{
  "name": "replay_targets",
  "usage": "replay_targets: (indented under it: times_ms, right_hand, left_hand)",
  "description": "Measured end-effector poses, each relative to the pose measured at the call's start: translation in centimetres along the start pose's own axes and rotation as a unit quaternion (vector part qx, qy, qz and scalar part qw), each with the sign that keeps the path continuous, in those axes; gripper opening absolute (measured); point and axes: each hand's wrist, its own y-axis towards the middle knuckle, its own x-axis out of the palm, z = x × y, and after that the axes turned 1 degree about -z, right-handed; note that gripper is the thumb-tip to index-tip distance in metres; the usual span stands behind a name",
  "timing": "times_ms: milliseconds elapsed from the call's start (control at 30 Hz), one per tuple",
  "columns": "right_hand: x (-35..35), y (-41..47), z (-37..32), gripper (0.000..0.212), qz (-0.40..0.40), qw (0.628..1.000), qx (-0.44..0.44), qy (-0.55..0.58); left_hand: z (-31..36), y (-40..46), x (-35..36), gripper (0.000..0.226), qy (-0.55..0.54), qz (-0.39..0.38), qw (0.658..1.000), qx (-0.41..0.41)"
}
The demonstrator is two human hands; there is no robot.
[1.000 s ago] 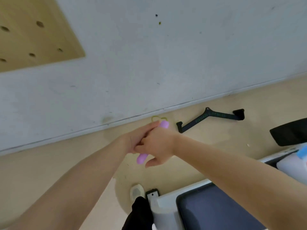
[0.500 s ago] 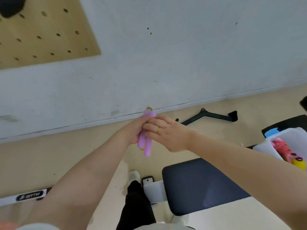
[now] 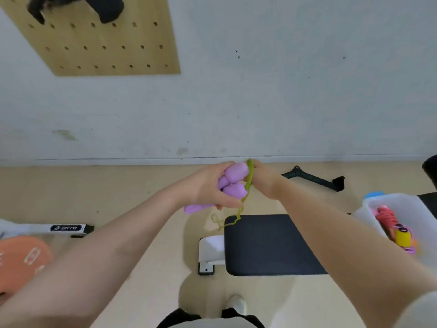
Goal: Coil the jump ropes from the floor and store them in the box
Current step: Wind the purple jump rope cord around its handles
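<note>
Both hands are raised in front of the chest, above the floor (image 3: 142,192).

Left hand (image 3: 208,185) grips the two purple handles (image 3: 233,183) of a jump rope, held together as one bundle, fingers curled round them.

Right hand (image 3: 264,179) is just beside the handles and seen from the back; it appears to pinch the green cord (image 3: 249,178) where that wraps round the handle tops. The fingertips are hidden, so the grip is a judgement.

A short tail of green cord hangs loose below the hands, ending in a small loop over the near edge of the black bench pad (image 3: 272,245).

The white box (image 3: 402,204) sits at the far right and already holds a pink rope (image 3: 385,216) and a yellow handle (image 3: 403,235), so at least one rope looks stored.

Progress, as judged: this rope is nearly coiled, with only the tail left to wind or tuck, and then the bundle must go across to the box. No other rope shows on the visible floor, though much of it is out of view.
</note>
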Motion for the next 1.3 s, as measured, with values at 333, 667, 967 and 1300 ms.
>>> replay_targets:
  times_ms: [333,667,967,1300]
  right_hand:
    - [5.5,-4.2,-0.5,0.027,-0.029,0.991,-0.067,0.114]
    - [16.0,-11.0,-1.7,0.017,-0.302,0.942,0.116,-0.089]
    - [21.1,-14.3,-1.5,0.033,-0.112,0.977,-0.033,0.178]
    - [23.7,-15.5,-3.8,0.007,0.012,0.993,-0.110,0.025]
  left_hand:
    - [-6.4,-10.0,-3.4,0.016,-0.088,0.117,0.977,-0.155]
    - [-8.7,-19.6,-1.9,0.012,-0.281,0.100,0.953,-0.054]
    - [-7.7,-23.4,0.1,0.020,-0.198,0.143,0.969,-0.032]
    - [-7.2,-23.3,2.6,0.007,-0.198,0.289,0.936,0.026]
